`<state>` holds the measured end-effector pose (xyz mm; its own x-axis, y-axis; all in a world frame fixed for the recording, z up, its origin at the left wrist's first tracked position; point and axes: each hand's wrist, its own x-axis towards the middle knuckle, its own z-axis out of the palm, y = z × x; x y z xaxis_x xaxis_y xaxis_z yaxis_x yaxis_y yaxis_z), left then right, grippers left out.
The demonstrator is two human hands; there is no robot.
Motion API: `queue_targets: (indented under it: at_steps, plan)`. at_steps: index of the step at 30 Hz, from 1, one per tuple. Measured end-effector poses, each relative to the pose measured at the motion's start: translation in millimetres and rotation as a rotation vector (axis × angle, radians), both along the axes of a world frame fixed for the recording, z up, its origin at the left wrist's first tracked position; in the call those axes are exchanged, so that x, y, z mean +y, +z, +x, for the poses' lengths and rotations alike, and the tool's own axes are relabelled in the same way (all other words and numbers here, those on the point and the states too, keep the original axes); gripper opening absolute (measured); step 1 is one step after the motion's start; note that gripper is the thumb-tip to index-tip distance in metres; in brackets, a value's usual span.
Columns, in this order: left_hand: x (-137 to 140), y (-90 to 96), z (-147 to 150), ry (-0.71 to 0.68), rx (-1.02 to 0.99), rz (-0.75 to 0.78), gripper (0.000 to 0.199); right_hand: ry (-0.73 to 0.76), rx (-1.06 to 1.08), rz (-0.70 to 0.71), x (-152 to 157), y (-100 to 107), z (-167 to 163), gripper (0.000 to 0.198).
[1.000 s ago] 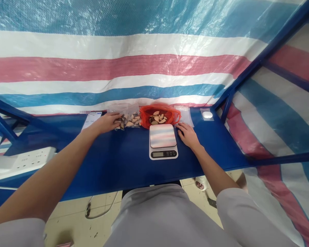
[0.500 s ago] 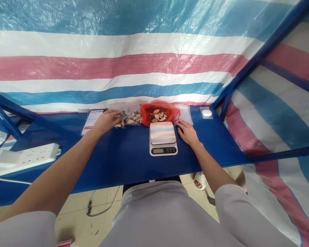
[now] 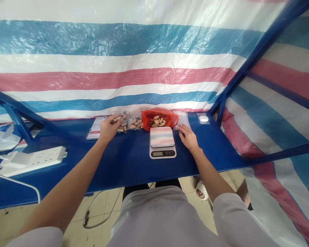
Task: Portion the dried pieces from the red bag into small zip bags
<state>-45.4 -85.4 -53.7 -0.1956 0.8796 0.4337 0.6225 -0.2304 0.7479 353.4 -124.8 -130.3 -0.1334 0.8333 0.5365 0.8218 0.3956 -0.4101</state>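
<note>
My left hand (image 3: 110,129) is closed at the left clear plastic bag (image 3: 122,127), its fingertips pinching the bag's upper part. Dark and tan pieces lie inside that bag. Beside it lies a second clear bag (image 3: 135,124) of similar pieces. An open red plastic bag (image 3: 172,119) holds tan, chip-like pieces (image 3: 158,121), too small to identify surely. In front of it sits a white kitchen scale (image 3: 162,142) with a bare, reflective plate. My right hand (image 3: 187,136) rests to the right of the scale, fingers loosely extended near a flat clear bag (image 3: 184,120).
A phone (image 3: 94,128) lies left of my left hand. Farther left is a white power strip (image 3: 45,156) with a cable. A small clear packet with a white disc (image 3: 203,118) lies at the right. Blue metal frame bars (image 3: 222,106) and a striped sheet (image 3: 134,61) enclose the blue table (image 3: 118,164).
My left hand has shifted slightly right and turned, its fingers now curled at the left bag. My right hand stays beside the scale. The camera view has tilted up a little.
</note>
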Motion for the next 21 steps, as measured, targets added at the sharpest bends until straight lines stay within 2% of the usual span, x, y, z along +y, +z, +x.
queue_targets:
  at_steps: [7,11,16,18,21]
  plan:
    - [-22.7,7.5,43.3,-0.150,-0.447,-0.010,0.048,0.068,0.054,0.070,-8.2,46.2,-20.2,0.035]
    - [-39.7,11.6,72.1,-0.299,-0.665,-0.052,0.044,0.141,0.159,0.029,-8.5,65.3,-41.2,0.036]
    - [-59.3,12.3,99.0,-0.431,-0.838,-0.164,0.040,0.280,0.534,-0.208,2.0,68.3,-69.2,0.041]
    - [-64.5,10.1,105.3,-0.463,-0.890,-0.216,0.039,0.334,0.729,-0.270,7.8,65.0,-78.7,0.048]
    - [-69.0,6.5,110.7,-0.469,-0.992,-0.297,0.034,0.411,0.904,-0.343,12.9,61.3,-87.8,0.056]
